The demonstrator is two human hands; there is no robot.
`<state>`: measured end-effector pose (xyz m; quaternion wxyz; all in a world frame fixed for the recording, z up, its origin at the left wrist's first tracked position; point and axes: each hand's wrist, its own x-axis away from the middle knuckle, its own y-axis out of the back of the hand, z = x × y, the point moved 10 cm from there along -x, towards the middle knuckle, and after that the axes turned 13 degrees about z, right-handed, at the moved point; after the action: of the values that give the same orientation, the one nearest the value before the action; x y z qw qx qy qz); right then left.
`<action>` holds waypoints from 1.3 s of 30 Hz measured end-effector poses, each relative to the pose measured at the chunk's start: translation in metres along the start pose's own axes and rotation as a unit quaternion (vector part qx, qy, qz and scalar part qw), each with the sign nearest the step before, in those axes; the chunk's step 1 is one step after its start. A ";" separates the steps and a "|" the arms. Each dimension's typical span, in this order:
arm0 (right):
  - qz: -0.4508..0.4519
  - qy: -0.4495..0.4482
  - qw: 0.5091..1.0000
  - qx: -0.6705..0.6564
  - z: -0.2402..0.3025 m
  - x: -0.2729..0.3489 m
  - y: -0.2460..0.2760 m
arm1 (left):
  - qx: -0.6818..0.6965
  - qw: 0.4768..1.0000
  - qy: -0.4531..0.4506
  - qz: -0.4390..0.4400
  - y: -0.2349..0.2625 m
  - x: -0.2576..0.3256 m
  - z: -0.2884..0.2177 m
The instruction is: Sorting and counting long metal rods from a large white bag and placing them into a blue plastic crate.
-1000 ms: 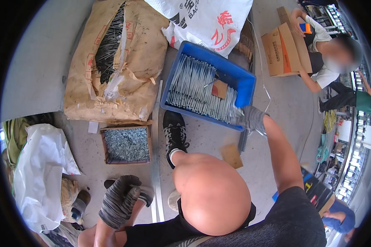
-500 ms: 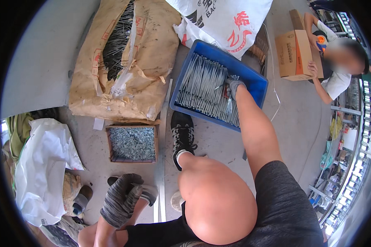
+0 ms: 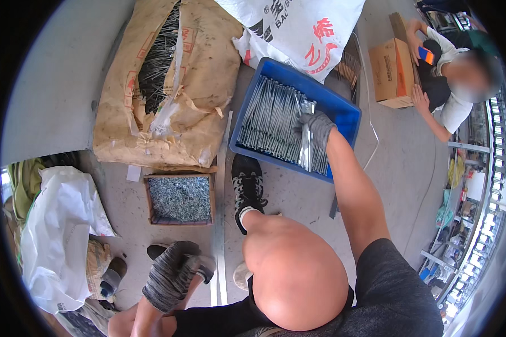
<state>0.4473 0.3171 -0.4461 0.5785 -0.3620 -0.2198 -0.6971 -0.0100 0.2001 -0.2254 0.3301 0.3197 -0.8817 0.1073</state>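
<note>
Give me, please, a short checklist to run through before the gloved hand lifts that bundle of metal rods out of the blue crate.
1. Right hand closed on the bundle of rods: ok.
2. Glove on right hand: ok.
3. Left hand gloved and clear of the blue crate: ok.
4. Bundle ends even in the grip: cannot tell.
5. Shoe clear of the crate: not ok, it lies right by the near rim.

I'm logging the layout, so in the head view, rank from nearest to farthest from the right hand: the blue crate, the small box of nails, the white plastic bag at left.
From the right hand:
1. Blue crate, directly under it.
2. Small box of nails, lower left.
3. White plastic bag, far left.
</note>
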 end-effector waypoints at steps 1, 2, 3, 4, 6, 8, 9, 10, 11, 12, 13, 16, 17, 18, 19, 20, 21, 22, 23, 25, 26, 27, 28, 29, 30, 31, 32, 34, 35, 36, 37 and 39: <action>0.020 -0.009 1.000 0.014 0.004 -0.007 -0.009 | -0.002 1.000 -0.002 0.000 0.000 0.000 -0.004; 0.042 -0.019 0.999 0.027 0.011 -0.018 -0.020 | 0.007 1.000 0.020 0.010 -0.001 0.001 -0.004; 0.043 -0.018 0.999 0.027 0.021 -0.028 -0.027 | 0.015 0.999 0.043 0.019 -0.003 0.001 -0.002; 0.075 -0.044 0.987 0.137 0.030 -0.038 -0.046 | 0.013 0.999 0.046 0.014 -0.001 0.002 0.001; -0.002 -0.074 0.939 0.336 0.054 -0.069 -0.049 | 0.022 0.999 0.031 0.008 -0.002 -0.001 0.002; -0.108 -0.081 0.899 0.417 0.066 -0.097 -0.040 | 0.029 0.999 0.025 0.020 -0.005 -0.006 -0.004; -0.113 -0.030 0.840 0.530 0.077 -0.114 -0.071 | 0.028 0.999 0.033 0.014 0.000 0.003 -0.007; -0.136 0.015 0.756 0.640 0.091 -0.121 -0.076 | 0.030 0.999 0.029 0.017 -0.001 0.000 -0.008; -0.152 -0.035 0.750 0.643 0.087 -0.128 -0.060 | 0.038 0.999 0.014 0.020 -0.004 -0.005 -0.009; -0.140 -0.027 0.755 0.640 0.081 -0.131 -0.079 | 0.041 0.999 0.014 0.006 0.002 0.000 -0.008; -0.162 -0.018 0.782 0.601 0.080 -0.123 -0.071 | 0.041 0.999 0.012 0.006 0.001 -0.001 -0.004; -0.194 -0.002 0.803 0.563 0.082 -0.116 -0.062 | 0.016 1.000 -0.006 -0.004 0.002 0.000 0.002; -0.222 0.021 0.816 0.534 0.085 -0.105 -0.066 | -0.001 1.000 -0.002 -0.003 0.003 0.000 0.003; -0.249 0.043 0.827 0.503 0.087 -0.095 -0.069 | -0.018 1.000 0.002 -0.003 0.003 0.001 0.004; -0.249 0.041 0.827 0.502 0.090 -0.086 -0.074 | -0.019 1.000 0.003 -0.001 0.003 0.002 0.002; -0.236 0.042 0.833 0.499 0.091 -0.081 -0.079 | -0.036 0.999 -0.003 -0.007 0.002 0.002 -0.004; -0.223 0.043 0.838 0.496 0.089 -0.075 -0.088 | -0.053 0.998 -0.009 -0.014 0.002 0.002 -0.008; -0.224 0.041 0.838 0.495 0.082 -0.073 -0.089 | -0.052 0.999 -0.009 -0.012 0.002 0.002 -0.012; -0.208 0.079 0.823 0.523 0.080 -0.071 -0.101 | -0.050 0.999 -0.006 -0.013 0.002 0.002 -0.015; -0.213 0.095 0.773 0.590 0.074 -0.084 -0.096 | -0.046 0.999 -0.014 -0.006 -0.003 -0.004 -0.021; -0.212 0.095 0.773 0.590 0.070 -0.087 -0.098 | -0.041 0.999 -0.015 -0.006 -0.003 -0.003 -0.019; -0.176 0.091 0.757 0.623 0.063 -0.093 -0.105 | -0.035 0.999 -0.016 -0.006 -0.003 -0.003 -0.017; -0.136 0.086 0.741 0.652 0.055 -0.093 -0.119 | -0.035 0.999 -0.012 -0.007 -0.001 -0.001 -0.015; -0.133 0.085 0.743 0.651 0.048 -0.087 -0.123 | -0.038 0.999 -0.007 -0.009 0.000 0.001 -0.013; -0.155 0.152 0.750 0.625 0.051 -0.072 -0.129 | -0.042 0.999 -0.003 -0.010 0.001 0.002 -0.011; -0.180 0.218 0.752 0.596 0.061 -0.055 -0.134 | -0.043 0.999 -0.002 -0.010 0.002 0.004 -0.012; -0.183 0.217 0.750 0.597 0.060 -0.057 -0.117 | -0.028 1.000 0.007 -0.012 0.001 0.005 -0.012; -0.198 0.265 0.818 0.472 0.066 -0.047 -0.059 | -0.014 1.000 0.016 -0.015 0.002 0.007 -0.014; -0.242 0.206 0.826 0.465 0.059 -0.042 -0.029 | -0.016 0.999 0.019 -0.020 0.005 0.010 -0.016; -0.283 0.146 0.831 0.456 0.051 -0.036 -0.001 | -0.018 0.999 0.023 -0.025 0.007 0.013 -0.018; -0.316 0.097 0.847 0.416 0.043 -0.024 0.054 | -0.009 1.000 0.010 -0.011 0.001 0.002 -0.016; -0.338 0.052 0.866 0.365 0.029 -0.025 0.094 | -0.033 0.999 0.006 0.004 -0.002 -0.001 -0.019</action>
<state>0.5471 0.3326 -0.4571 0.4092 0.0079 -0.5366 -0.7379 0.0017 0.2062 -0.2117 0.3457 0.3042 -0.8839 0.0814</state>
